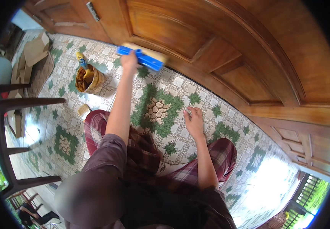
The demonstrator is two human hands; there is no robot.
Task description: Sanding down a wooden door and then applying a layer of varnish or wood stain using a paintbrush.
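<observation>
My left hand (130, 61) reaches forward, closed around the back of a wide blue-backed pad (149, 61) with a cream face. The pad's cream side lies along the lower part of a brown wooden door (165, 32); blur hides whether it touches. My right hand (194, 121) hovers over the tiled floor near my right knee, fingers apart and holding nothing. Left of my left forearm stands a stained bucket (95, 83) with dark brown residue inside. A brush with a yellow and blue handle (81, 60) leans in it.
By my left knee lies a small cream-coloured piece (84, 110), perhaps brush bristles. A dark plastic chair (27, 103) stands at the left, with cardboard (35, 51) beyond it. Patterned green and white tiles (180, 82) cover the floor. A railing (306, 194) shows at the lower right.
</observation>
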